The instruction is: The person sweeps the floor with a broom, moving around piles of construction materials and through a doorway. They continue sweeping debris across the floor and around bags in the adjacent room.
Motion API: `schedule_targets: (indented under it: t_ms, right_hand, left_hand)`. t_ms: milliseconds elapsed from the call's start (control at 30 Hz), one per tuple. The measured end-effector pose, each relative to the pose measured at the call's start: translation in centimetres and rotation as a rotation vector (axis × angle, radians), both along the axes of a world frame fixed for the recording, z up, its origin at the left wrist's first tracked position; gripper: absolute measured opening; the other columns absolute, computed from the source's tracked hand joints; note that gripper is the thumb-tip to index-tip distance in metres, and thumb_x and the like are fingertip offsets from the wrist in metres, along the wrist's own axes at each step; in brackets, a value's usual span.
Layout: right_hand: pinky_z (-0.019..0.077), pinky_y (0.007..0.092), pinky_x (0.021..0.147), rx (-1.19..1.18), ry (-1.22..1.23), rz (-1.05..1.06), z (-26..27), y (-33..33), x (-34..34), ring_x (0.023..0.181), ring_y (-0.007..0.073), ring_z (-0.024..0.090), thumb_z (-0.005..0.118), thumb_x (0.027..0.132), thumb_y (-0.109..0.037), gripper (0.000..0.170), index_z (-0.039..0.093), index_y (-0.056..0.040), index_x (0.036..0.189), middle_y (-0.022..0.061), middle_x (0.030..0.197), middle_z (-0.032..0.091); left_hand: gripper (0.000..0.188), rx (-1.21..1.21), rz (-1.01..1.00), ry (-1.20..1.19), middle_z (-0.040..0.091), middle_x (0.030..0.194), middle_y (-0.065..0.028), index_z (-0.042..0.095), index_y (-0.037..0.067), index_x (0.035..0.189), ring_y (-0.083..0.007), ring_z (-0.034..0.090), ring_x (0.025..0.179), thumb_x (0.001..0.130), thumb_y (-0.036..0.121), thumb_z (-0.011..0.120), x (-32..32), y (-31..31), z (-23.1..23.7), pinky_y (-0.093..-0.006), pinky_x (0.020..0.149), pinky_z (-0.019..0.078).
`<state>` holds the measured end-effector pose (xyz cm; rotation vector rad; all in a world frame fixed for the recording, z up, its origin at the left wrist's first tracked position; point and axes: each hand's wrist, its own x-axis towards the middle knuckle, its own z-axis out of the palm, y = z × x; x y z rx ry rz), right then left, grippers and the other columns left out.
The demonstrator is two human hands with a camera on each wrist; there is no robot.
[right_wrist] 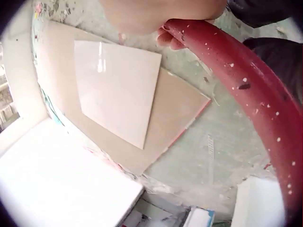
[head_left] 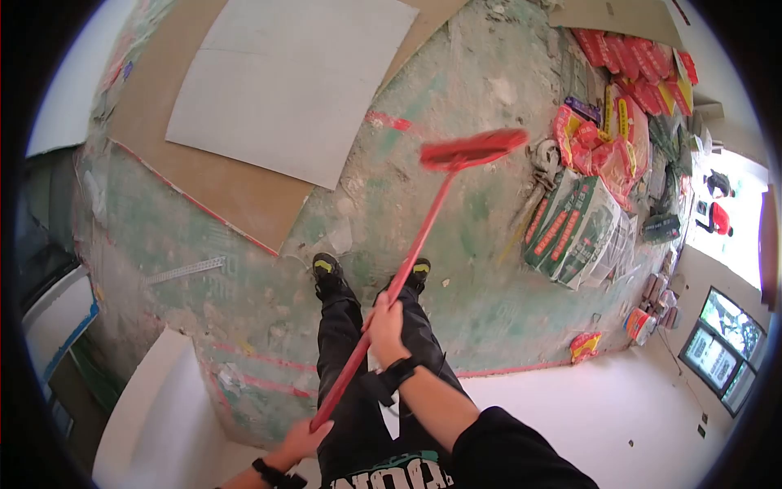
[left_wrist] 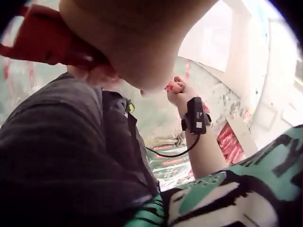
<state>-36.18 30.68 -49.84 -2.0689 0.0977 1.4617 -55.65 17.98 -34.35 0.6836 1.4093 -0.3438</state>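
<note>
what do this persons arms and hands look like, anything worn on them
The left hand and right hand are ungloved. A black band circles the left wrist; the right wrist carries a small black box with a pale label and thin black cable. A black sleeve leaves the right forearm bare.

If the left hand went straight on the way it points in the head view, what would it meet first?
Beyond the red handle in its grip, the left hand would probably meet the black trouser leg first; depth is unclear, so it might pass above instead.
</note>
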Motion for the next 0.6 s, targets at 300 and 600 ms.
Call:
schedule_targets:
  t_ms: [300,600]
  right_hand:
    - [0.0366,0.0297,0.035,0.001,-0.379,0.125,-9.4,11.7,16.2,0.039,0.0157,0.045,0.041,0.089,-0.032,0.028,0.039,-0.0044,0.085,0.0053,0.055,0.044]
    - [0.0436,0.0462,0.071,-0.199,-0.520,0.299,-11.1,5.7,5.7,0.082,0.0436,0.055,0.046,0.085,-0.028,0.035,0.046,0.0065,0.091,0.0288,0.085,0.056]
  left_hand:
    - [0.032,-0.327,0.352,-0.345,0.044,0.055,0.0005,0.052,0.004,0.078,-0.0088,0.042,0.049,0.086,0.035,0.050,12.8,12.4,-11.3,-0.0259,0.045,0.0349]
    - [0.033,-0.262,0.193,-0.097,0.042,0.054,0.0019,0.047,0.005,0.070,-0.0083,0.041,0.047,0.087,0.034,0.047,3.7,9.3,-8.2,-0.0251,0.044,0.0337]
